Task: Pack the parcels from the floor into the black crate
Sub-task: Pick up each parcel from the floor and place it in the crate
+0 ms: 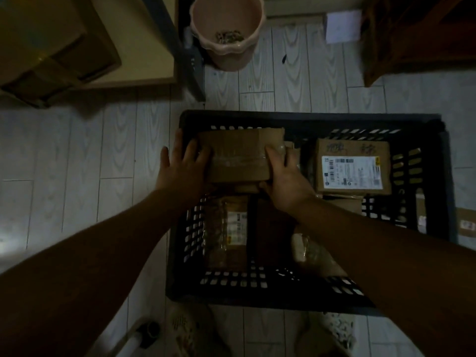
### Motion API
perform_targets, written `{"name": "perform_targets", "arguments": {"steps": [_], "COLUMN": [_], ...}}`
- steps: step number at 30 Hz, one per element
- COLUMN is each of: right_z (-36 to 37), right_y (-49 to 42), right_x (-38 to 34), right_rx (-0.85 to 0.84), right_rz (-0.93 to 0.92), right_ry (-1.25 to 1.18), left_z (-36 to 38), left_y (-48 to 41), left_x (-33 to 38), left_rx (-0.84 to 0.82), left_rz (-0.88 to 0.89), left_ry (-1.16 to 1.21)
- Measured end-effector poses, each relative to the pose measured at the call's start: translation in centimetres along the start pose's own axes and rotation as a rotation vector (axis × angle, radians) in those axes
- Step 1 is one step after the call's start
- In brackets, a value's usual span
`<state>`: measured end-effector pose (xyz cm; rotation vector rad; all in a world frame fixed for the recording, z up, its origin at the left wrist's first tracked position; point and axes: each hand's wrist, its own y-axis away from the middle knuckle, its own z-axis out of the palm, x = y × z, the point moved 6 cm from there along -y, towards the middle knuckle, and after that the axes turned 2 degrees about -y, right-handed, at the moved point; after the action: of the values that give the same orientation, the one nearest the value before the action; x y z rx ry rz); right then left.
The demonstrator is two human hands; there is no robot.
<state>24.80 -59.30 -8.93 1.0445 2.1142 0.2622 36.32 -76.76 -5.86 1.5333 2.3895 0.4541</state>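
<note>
The black crate [304,119] stands on the tiled floor in front of me. Over its far left corner I hold a brown taped cardboard parcel [239,153] between both hands. My left hand [180,166] presses its left side with spread, straight fingers. My right hand [286,176] grips its right edge, thumb underneath. Inside the crate lie a box with a white label [353,168] at the far right, a wrapped parcel [226,233] at the near left and a pale packet [309,251] partly hidden under my right forearm.
A pink bucket [226,34] stands on the floor beyond the crate. A cardboard box [51,47] sits on a surface at the upper left. Another parcel [466,222] lies outside the crate's right wall. My feet [190,331] are just behind the near wall.
</note>
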Motion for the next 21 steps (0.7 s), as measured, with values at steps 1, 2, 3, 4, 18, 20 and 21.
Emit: {"name": "perform_targets", "arguments": {"steps": [1, 2, 3, 4, 18, 20, 21], "right_z": [-0.1, -0.4, -0.8, -1.5, -24.5, -28.4, -30.3], "right_y": [-0.1, -0.2, -0.1, 0.2, 21.0, 24.5, 26.0], "right_x": [0.0, -0.2, -0.6, -1.0, -9.9, -10.9, -11.2], "right_rx": [-0.047, -0.092, -0.131, -0.162, -0.190, -0.171, -0.147], "right_rz": [0.030, 0.056, 0.076, 0.093, 0.090, 0.083, 0.074], "right_ry": [0.004, 0.008, 0.015, 0.026, -0.017, -0.004, 0.030], "left_z": [0.1, 0.1, 0.0, -0.4, -23.2, -27.3, -29.3], "left_y": [0.0, -0.1, -0.1, 0.0, 19.3, 22.5, 23.8], "left_x": [0.1, 0.1, 0.0, -0.3, 3.2, 4.5, 5.0], "left_rx": [-0.016, -0.035, -0.058, -0.083, -0.244, -0.212, -0.191], "left_rz": [-0.003, -0.002, -0.001, -0.009, -0.258, -0.274, -0.286], "left_ry": [-0.003, 0.001, 0.013, 0.032, 0.420, 0.468, 0.497]}}
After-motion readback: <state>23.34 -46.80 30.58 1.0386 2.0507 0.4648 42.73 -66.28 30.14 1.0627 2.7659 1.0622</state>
